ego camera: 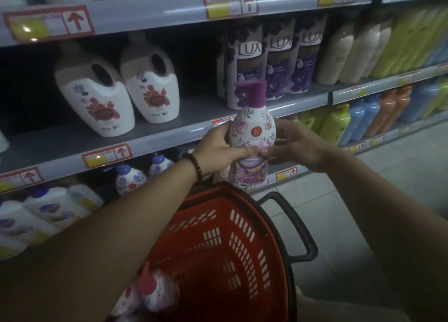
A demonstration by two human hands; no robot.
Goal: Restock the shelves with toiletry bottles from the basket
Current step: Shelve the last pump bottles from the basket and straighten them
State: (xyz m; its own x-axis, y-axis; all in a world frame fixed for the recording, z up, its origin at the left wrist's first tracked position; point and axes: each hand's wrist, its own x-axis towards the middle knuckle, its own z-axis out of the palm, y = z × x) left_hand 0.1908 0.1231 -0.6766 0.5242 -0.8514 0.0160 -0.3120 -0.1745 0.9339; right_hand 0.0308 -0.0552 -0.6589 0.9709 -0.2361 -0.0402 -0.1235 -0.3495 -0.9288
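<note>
I hold a white bottle with purple flowers and a purple pump cap upright in front of the middle shelf. My left hand grips its left side, thumb across the front. My right hand grips the right side, fingers curled round the body. Below stands the red basket, with pink-capped floral bottles lying in its near left corner, partly hidden by my left forearm.
Two large white jugs with red flowers stand on the middle shelf, with bare shelf between them and the purple LUX bottles. Cream, green, blue and orange bottles fill the shelves at right. Blue-capped bottles sit on the lower shelf. Tiled floor lies right.
</note>
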